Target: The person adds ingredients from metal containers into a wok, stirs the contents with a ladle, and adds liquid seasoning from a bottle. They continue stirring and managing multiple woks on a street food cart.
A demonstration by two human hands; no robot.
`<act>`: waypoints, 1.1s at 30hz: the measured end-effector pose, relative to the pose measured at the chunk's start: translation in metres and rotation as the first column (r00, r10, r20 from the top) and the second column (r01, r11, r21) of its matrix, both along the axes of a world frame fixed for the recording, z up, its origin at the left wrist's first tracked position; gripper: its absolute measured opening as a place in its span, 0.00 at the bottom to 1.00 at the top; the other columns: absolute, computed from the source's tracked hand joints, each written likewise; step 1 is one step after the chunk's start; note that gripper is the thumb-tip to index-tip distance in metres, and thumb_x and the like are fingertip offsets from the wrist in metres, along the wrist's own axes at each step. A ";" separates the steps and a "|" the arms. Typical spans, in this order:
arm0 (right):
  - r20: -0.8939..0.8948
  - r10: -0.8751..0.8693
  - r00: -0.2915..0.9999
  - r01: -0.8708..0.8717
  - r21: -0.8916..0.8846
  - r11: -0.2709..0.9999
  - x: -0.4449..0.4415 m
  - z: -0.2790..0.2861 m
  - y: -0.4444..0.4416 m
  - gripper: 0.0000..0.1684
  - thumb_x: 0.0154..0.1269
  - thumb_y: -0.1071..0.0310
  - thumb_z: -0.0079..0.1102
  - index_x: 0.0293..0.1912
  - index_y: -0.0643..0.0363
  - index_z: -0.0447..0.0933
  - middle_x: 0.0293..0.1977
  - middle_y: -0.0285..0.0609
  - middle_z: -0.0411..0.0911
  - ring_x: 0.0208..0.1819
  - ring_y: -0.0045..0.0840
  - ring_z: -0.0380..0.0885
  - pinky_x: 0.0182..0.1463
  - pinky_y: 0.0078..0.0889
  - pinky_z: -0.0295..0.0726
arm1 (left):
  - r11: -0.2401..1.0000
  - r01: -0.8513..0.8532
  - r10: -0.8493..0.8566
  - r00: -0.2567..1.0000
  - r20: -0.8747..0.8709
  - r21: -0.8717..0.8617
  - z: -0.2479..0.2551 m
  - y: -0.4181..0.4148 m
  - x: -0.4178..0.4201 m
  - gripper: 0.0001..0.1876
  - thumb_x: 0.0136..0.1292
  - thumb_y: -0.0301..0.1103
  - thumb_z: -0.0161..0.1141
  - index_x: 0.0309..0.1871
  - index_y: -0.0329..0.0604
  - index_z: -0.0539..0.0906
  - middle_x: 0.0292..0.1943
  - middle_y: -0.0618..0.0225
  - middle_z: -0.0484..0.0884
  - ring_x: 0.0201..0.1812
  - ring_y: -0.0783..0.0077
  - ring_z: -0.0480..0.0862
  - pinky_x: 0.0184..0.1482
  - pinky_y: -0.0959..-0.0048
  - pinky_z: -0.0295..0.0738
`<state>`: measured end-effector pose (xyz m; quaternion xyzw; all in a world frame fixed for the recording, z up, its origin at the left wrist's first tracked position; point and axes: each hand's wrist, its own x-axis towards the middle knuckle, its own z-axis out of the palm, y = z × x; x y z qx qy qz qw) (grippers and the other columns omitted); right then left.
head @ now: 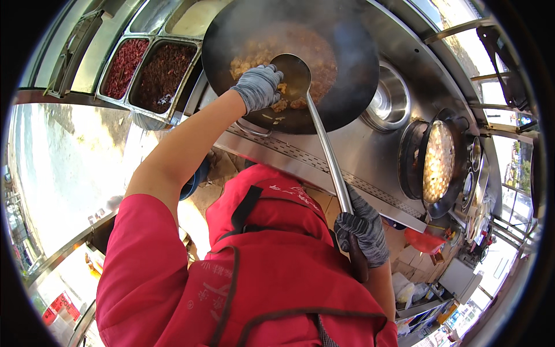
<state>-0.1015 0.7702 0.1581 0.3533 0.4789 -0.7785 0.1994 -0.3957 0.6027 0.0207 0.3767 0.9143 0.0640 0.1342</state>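
Observation:
A big black wok (351,93) gives off steam, with browned chunks of food (256,50) in reddish, bubbling liquid. Above it a long-handled metal ladle (324,134) holds some yellowish-brown liquid in its bowl. My right hand (366,227), in a grey knit glove, grips the ladle's dark handle end near my apron. My left hand (260,86), gloved alike, is at the left rim of the ladle bowl with fingers curled; small food pieces show beside the fingertips. Whether those fingers pinch anything is hidden.
Left of the wok, metal trays hold red chopped food (126,65) and dark brown food (164,73). Stacked steel bowls (387,99) sit right of it. Farther right, a second wok (439,162) holds pale chunks. A perforated steel counter edge (299,158) runs before me.

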 end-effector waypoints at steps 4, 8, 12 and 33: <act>-0.107 0.475 0.874 -0.174 0.843 0.509 -0.006 -0.050 0.000 0.38 0.56 0.65 0.59 0.65 0.58 0.58 0.25 0.46 0.77 0.22 0.28 0.77 0.30 0.30 0.77 | 0.868 -0.172 0.111 0.982 0.155 0.467 0.009 -0.017 0.007 0.20 0.50 0.37 0.67 0.46 0.42 0.78 0.39 0.63 0.78 0.38 0.66 0.78 0.44 0.71 0.74; 0.390 0.479 0.786 -0.454 0.891 0.019 -0.029 -0.085 0.006 0.33 0.57 0.62 0.59 0.62 0.52 0.64 0.34 0.51 0.78 0.27 0.40 0.78 0.35 0.39 0.77 | 0.668 -0.424 0.110 0.869 0.483 0.611 0.042 -0.023 0.035 0.18 0.52 0.32 0.68 0.47 0.41 0.78 0.34 0.75 0.76 0.31 0.83 0.71 0.37 0.82 0.71; 0.057 0.564 0.824 -0.086 0.996 0.025 -0.048 -0.102 0.016 0.17 0.58 0.61 0.60 0.45 0.58 0.76 0.30 0.45 0.76 0.32 0.38 0.77 0.38 0.37 0.76 | 0.607 -0.416 0.006 0.854 0.520 0.677 0.065 -0.026 0.058 0.19 0.54 0.29 0.66 0.50 0.39 0.77 0.36 0.79 0.74 0.31 0.88 0.68 0.37 0.86 0.68; -0.350 0.669 0.656 0.397 0.913 0.089 -0.132 -0.019 -0.012 0.07 0.45 0.70 0.64 0.27 0.54 0.75 0.25 0.40 0.75 0.29 0.35 0.76 0.32 0.36 0.75 | 0.680 0.024 -0.123 0.989 0.083 0.733 0.106 -0.020 0.092 0.21 0.47 0.24 0.65 0.48 0.41 0.78 0.39 0.63 0.76 0.41 0.64 0.78 0.44 0.72 0.74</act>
